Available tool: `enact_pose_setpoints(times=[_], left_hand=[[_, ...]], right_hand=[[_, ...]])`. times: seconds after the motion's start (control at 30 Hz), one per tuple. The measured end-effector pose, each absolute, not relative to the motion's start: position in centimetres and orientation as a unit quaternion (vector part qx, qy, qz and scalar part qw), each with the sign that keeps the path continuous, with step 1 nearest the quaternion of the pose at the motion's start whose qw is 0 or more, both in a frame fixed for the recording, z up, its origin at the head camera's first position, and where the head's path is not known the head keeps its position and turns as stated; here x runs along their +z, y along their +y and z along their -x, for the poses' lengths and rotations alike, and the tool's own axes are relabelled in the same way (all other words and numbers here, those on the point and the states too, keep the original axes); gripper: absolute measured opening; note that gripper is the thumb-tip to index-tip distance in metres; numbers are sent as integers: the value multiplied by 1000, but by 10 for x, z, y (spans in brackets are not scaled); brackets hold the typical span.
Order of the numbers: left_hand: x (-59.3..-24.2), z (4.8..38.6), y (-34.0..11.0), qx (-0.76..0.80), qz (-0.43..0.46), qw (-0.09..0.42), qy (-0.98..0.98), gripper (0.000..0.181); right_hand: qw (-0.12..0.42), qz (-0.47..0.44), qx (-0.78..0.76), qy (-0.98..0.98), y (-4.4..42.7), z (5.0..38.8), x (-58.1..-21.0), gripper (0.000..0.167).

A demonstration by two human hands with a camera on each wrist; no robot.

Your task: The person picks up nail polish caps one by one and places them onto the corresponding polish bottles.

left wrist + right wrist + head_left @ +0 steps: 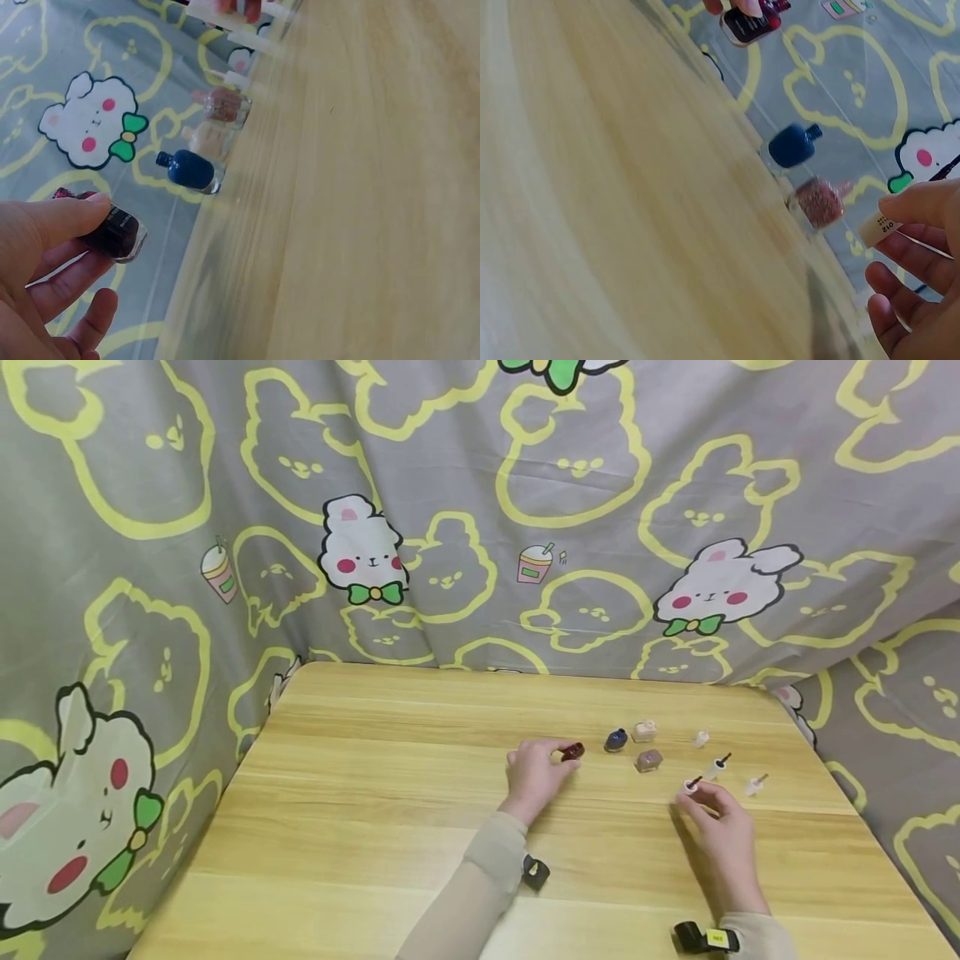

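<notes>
Presently, we find the left hand (534, 777) with thumb and fingers closed about a dark red polish bottle (573, 751), its neck uncapped. We cannot tell whether that bottle's base touches the wooden table (337, 818).

We note the right hand (723, 831) pinching a white cap (691, 787) between thumb and fingers, its dark brush pointing up; the right wrist view shows "012" printed on the cap. Its lower fingers are loosely curled, clear of the cap.

Between the hands, at the far side, we record a blue bottle (617, 741), a cream bottle (644, 731) just right of it, and a glittery pink bottle (648, 761) nearer, all uncapped. Farther right stand a far cap (701, 739), a middle cap (718, 767) and a rightmost cap (755, 787), brushes upward.
</notes>
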State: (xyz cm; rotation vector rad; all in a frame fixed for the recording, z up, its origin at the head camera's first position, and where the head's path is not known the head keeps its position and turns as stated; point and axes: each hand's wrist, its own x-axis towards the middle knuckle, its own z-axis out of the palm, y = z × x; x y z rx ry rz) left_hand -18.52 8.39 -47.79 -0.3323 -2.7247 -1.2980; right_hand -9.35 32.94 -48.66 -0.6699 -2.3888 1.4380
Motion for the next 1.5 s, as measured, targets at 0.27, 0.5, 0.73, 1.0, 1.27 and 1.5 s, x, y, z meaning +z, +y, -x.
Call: enact_pose_setpoints(times=[0.27, 0.5, 0.73, 1.0, 1.27, 1.5], left_hand=[[-477, 187, 76, -426, 102, 57, -897, 29], [-476, 189, 65, -429, 97, 61, -896, 27], [-476, 191, 56, -431, 93, 64, -895, 29], [-478, 195, 46, -446, 83, 67, -889, 29], [-478, 201, 34, -448, 65, 73, -889, 30], [-478, 207, 22, -460, 55, 79, -883, 30]], right_hand=[[145, 201, 498, -831, 314, 100, -481, 29], [129, 176, 516, -828, 295, 107, -476, 30], [120, 159, 523, -829, 278, 117, -478, 28], [132, 116, 528, -831, 259, 130, -479, 24], [131, 105, 547, -820, 243, 145, -478, 25], [137, 79, 564, -811, 228, 156, -475, 25]])
